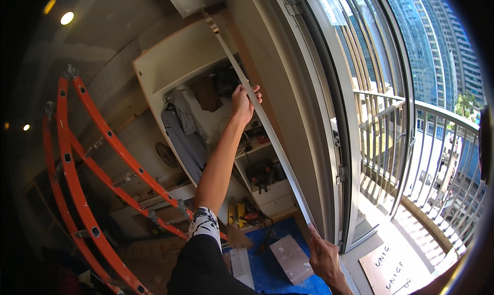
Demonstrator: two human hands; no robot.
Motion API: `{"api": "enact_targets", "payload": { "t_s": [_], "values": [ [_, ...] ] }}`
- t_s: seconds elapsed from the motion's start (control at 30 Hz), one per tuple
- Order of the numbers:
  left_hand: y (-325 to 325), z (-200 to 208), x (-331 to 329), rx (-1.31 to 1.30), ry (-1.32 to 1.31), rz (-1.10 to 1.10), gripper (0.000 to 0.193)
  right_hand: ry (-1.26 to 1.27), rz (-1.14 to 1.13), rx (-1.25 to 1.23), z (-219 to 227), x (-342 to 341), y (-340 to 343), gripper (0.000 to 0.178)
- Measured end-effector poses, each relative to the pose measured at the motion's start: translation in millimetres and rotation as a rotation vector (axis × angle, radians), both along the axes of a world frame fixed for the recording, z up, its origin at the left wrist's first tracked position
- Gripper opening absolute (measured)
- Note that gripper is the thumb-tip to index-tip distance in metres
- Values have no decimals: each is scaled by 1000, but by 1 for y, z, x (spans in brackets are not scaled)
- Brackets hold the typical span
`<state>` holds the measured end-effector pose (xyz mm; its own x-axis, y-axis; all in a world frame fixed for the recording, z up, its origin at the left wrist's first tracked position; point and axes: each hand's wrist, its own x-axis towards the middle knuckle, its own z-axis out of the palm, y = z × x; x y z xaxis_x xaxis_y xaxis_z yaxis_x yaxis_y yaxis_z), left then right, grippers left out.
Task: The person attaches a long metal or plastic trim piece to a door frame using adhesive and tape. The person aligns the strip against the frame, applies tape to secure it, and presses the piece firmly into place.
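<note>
Opening to the balcony: a metal-framed glass door (pixel 355 187) at the right, letting strong daylight in.
Cream wardrobe: open-fronted (pixel 172 63); grey clothes (pixel 182 133) hang near its left edge, presumably to stay off the dusty floor.
Orange ladder: standing to the left (pixel 64 133), legs spread, likely for stability.
Pale strip: long, thin and straight (pixel 281 156), slanting in front of the wardrobe's right edge, its upper end near the ceiling; whether that end touches anything, I cannot tell.
Blue sheet: spread on the floor (pixel 319 287), apparently as protection; a pale box (pixel 292 259) rests on it, with a white panel (pixel 241 266) toward its left edge.
Left hand: raised (pixel 244 103), fingers wrapped around the strip's upper half, seemingly to steady its length.
Right hand: low (pixel 325 256), fingers against the strip's lower part, probably for control; how firmly they close is unclear.
</note>
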<state>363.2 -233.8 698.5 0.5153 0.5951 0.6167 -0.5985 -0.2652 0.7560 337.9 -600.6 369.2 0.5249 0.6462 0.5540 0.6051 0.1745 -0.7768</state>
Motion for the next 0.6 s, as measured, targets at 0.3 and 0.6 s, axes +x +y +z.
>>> {"api": "enact_targets", "payload": {
  "t_s": [0.3, 0.6],
  "values": [
    [-7, -34, -24, -15, 15, -40, 27, -44, -38, -81, -10, -24, -18, 49],
    [40, 22, -50, -5, -54, -62, 22, -124, -27, 48, 19, -38, 29, 53]
  ]
}}
